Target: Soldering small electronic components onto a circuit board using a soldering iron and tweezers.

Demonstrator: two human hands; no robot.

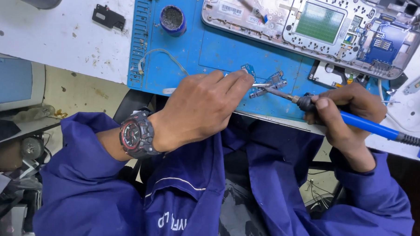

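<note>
My left hand (202, 106), with a black and red wristwatch (136, 135), pinches metal tweezers (260, 85) whose tips reach a small blue circuit board with a metal bracket (272, 83) on the blue work mat (217, 53). My right hand (347, 113) grips a blue-handled soldering iron (354, 122). Its metal tip (271, 91) touches the same small part from the right. Both hands rest near the mat's front edge.
An opened laptop chassis (315, 28) with exposed boards lies at the back of the mat. A small round tin (172, 19) stands at the mat's back left, a black plastic part (109, 16) on the white table. A thin white wire (158, 55) curls on the mat.
</note>
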